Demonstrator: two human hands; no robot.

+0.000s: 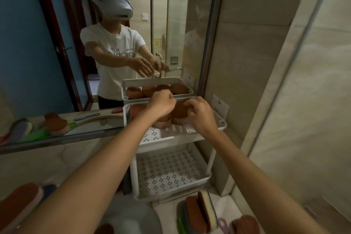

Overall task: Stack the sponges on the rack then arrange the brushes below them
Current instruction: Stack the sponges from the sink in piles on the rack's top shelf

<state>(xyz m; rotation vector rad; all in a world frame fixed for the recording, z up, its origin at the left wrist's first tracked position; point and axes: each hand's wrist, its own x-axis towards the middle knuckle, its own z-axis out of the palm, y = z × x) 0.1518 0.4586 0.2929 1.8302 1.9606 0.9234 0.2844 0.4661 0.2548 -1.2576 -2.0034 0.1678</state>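
**Sponges (pixel 163 121) on the rack's (pixel 208 176) top tier**

We have both hands over that tier, close to its far rim by the mirror (pixel 57 62). Our right hand (pixel 201 118) keeps a curled grip on a brown stack. The left hand (pixel 161 105) is curled too, though we cannot tell on what. Brushes (pixel 201 209) lie on the bench (pixel 167 213), near right.

The left hand (pixel 161 103) and right hand (pixel 199 115) partly cover the sponges (pixel 179 113); the brushes (pixel 202 213) are cut off below.
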